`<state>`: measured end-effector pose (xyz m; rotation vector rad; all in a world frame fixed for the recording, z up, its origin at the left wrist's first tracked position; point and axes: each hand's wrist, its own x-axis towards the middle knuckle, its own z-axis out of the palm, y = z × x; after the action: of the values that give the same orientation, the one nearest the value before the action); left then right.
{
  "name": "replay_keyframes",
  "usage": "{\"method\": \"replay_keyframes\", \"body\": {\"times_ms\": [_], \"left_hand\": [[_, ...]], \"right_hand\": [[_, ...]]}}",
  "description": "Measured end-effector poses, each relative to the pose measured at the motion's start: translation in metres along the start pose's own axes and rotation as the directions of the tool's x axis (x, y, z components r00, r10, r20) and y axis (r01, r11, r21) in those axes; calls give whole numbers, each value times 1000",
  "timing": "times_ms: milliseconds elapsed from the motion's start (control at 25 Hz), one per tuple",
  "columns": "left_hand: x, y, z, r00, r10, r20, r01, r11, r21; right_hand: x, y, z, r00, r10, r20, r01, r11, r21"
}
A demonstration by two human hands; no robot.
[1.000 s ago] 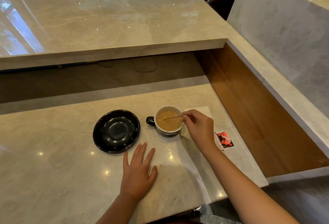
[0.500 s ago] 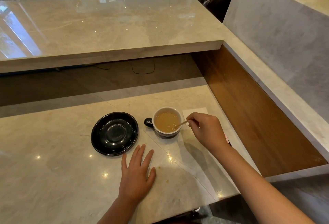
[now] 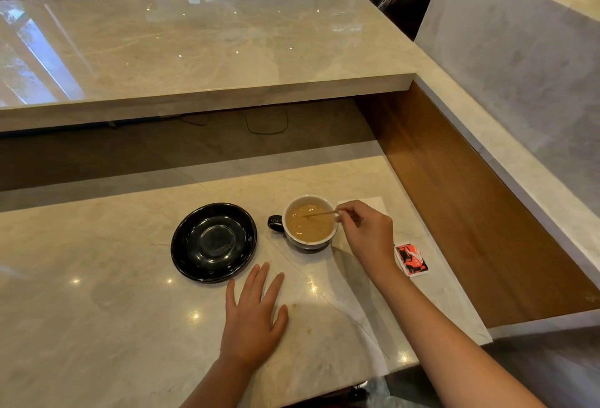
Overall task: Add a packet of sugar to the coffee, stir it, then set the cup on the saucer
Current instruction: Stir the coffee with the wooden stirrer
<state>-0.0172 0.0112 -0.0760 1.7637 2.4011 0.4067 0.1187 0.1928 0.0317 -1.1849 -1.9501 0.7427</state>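
Stir stick (image 3: 319,213) swung from the cup's right rim toward the middle of the coffee (image 3: 310,223), right hand (image 3: 368,236) shifted, red sugar packet (image 3: 410,260) uncovered again beside the wrist

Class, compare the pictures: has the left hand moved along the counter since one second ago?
No. The left hand lies flat on the counter, just below the black saucer, fingertips close to its near rim as before.

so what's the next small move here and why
Probably lift the stir stick out of the coffee and set it down. The right hand pinches it with its tip in the cup, the red sugar packet lies beside that hand, and the black saucer sits bare to the cup's left, so moving the cup comes after.
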Motion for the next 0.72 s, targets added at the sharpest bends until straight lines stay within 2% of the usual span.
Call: {"method": "replay_keyframes", "body": {"times_ms": [120,240,360,440,560,720], "left_hand": [[0,0,0,1000,2,3,-2,1000,2],[1,-1,1,1000,4,11,-4,1000,7],[0,-1,2,1000,3,18,-3,1000,12],[0,-1,1,1000,5,13,-6,1000,11],[0,0,0,1000,17,1,-17,1000,6],[-1,-1,-1,1000,26,-13,-27,1000,-4]], "right_hand": [[6,4,-12,990,-140,19,141,978,-156],[3,5,-25,951,-298,84,309,902,-301],[-4,2,-28,933,-328,147,359,873,-330],[-11,-1,-26,956,-252,152,284,924,-257],[-18,-6,-22,987,-60,152,76,992,-100],[-17,-9,-33,987,127,97,-129,992,13]]}}
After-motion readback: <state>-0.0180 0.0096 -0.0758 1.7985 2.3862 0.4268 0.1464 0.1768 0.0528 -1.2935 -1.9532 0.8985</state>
